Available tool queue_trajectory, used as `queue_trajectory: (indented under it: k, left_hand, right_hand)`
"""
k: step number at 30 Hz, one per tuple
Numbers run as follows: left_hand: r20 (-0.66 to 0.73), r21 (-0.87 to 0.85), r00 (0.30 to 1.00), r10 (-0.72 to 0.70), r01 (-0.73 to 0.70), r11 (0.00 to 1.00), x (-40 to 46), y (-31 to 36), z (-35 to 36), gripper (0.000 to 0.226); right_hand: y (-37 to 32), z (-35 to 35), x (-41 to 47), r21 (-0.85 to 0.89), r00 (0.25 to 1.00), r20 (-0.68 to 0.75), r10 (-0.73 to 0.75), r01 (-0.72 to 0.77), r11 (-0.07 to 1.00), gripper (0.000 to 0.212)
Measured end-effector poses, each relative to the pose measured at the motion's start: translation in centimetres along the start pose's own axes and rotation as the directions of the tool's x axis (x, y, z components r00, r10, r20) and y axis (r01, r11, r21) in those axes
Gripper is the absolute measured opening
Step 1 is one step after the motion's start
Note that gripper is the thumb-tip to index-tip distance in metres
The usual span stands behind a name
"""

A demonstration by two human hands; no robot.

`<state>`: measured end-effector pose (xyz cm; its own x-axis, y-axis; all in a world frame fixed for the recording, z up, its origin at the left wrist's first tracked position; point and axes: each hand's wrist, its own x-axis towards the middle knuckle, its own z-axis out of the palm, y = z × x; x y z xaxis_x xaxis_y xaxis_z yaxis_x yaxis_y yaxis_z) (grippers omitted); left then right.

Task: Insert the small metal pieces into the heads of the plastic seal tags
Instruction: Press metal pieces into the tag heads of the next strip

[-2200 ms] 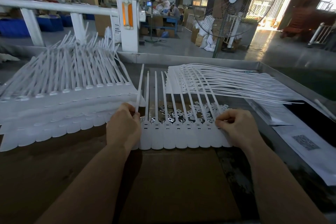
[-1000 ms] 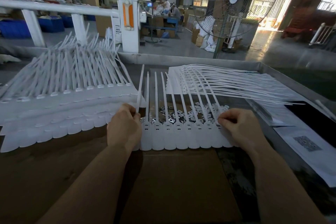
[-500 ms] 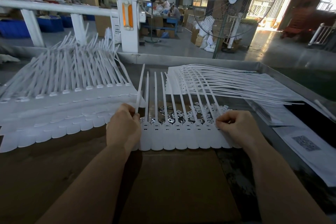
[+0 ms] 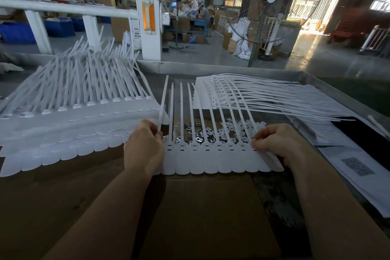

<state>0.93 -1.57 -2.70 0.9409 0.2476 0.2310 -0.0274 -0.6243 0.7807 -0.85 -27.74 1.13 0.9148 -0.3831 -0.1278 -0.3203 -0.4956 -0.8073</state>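
Left hand (image 4: 144,147): fingers curled, pinching the strap of the leftmost tag in the row of seal tags (image 4: 213,159).
Right hand (image 4: 276,143): fingers curled at the head of the tag at the row's right end.
Metal pieces (image 4: 207,133): a loose scatter under the straps, just behind the tag heads.
Bench (image 4: 325,82): carries a stack of tags (image 4: 69,116) at left and another fan of tags (image 4: 253,97) at right.
Background: a standing fan (image 4: 268,4).
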Motion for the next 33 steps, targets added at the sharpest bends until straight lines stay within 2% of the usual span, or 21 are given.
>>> queue_trajectory:
  k: [19, 26, 33]
  left_hand:
    - [-0.028, -0.002, 0.999, -0.02, 0.019, 1.0, 0.2, 0.0, 0.3, 0.013]
    - [-0.019, -0.009, 1.0, -0.018, 0.018, 1.0, 0.3, -0.1, 0.3, 0.01]
    - [-0.022, -0.008, 1.0, -0.005, 0.005, 1.0, 0.3, -0.2, 0.3, 0.006]
  right_hand:
    - [1.5, -0.1, -0.9, 0.149, 0.99, 0.003, -0.14, 0.138, 0.979, 0.012]
    - [1.1, 0.6, -1.2, 0.068, 0.988, -0.063, -0.14, 0.144, 0.987, 0.006]
    - [0.3, 0.6, -1.2, 0.061, 0.995, -0.026, -0.101, 0.102, 0.993, 0.008]
